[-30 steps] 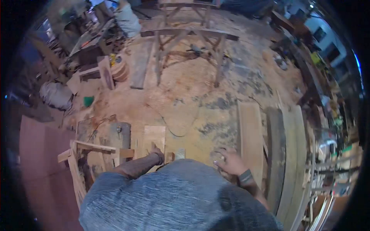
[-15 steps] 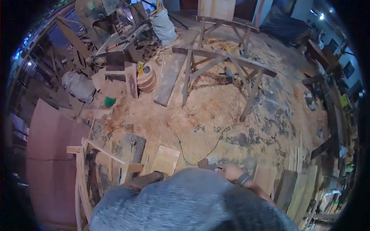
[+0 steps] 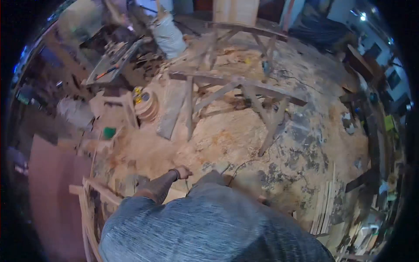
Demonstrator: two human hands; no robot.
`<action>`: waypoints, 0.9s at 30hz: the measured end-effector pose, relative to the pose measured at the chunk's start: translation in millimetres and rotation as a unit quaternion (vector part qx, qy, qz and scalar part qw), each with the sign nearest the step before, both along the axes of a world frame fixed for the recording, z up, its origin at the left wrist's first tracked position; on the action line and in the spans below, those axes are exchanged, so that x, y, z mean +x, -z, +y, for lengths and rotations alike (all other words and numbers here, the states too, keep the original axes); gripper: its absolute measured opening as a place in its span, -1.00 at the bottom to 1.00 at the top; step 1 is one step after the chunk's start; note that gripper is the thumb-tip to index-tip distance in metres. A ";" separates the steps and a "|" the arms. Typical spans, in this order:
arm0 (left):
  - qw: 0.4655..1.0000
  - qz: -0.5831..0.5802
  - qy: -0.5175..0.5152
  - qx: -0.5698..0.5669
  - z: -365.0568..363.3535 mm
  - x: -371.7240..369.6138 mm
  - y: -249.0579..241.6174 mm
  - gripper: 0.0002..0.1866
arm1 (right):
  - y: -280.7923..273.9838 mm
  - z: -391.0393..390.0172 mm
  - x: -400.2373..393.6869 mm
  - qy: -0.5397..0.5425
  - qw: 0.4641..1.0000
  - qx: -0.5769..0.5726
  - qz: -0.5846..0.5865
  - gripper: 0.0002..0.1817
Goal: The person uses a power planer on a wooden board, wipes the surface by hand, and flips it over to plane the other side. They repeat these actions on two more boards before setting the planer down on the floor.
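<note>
My left hand [image 3: 183, 172], with a dark band at the wrist, reaches out low over the sawdust-covered floor. Its fingers look curled together; whatever may be in them is too small and blurred to make out. A short dark line shows just below this hand. My right hand is mostly hidden beyond the grey shirt [image 3: 209, 227] and smeared by motion, so its fingers cannot be read. A dark cable [image 3: 239, 168] lies on the floor ahead of my body.
Wooden trestles [image 3: 244, 85] stand ahead over wood shavings. A plank [image 3: 172, 115] and a round wooden tub [image 3: 146, 107] are to their left. A reddish panel [image 3: 56, 187] and a light wood frame [image 3: 85, 205] flank my left side; thin strips [image 3: 324, 205] lie at right.
My left arm has stretched forward, bringing the hand out over the floor. My right hand has dropped mostly out of sight behind the shirt. The view has shifted, and my torso leans further forward.
</note>
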State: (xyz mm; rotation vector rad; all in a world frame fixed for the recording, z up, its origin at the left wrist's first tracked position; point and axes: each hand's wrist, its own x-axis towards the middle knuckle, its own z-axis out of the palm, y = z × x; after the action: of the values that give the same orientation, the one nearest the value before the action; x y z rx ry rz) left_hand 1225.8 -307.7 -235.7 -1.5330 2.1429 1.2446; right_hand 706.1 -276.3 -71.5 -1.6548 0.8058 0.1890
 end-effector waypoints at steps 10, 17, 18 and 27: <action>0.896 -0.061 0.415 0.149 -318.0 -191.3 -8.9 -0.59 | 75.7 -30.0 -190.8 0.309 0.895 0.032 0.321 -0.54; 0.763 -0.106 0.637 0.007 -433.7 -466.8 -68.3 -0.41 | 58.4 23.8 -270.1 0.641 0.719 0.080 0.258 -0.42; 0.773 -0.124 0.621 0.013 -439.3 -509.1 -81.3 -0.42 | 115.6 47.4 -276.2 0.598 0.751 0.047 0.276 -0.43; 0.857 0.005 0.399 0.326 -516.3 -794.6 3.6 -0.65 | 262.1 169.9 -399.4 0.457 0.838 0.178 0.240 -0.58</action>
State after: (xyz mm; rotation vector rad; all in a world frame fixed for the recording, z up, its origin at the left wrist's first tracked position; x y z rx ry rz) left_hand 431.2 -824.0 -239.3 -0.2925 1.7361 1.3928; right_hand 306.7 -106.4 -333.6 -0.7298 1.7429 0.0629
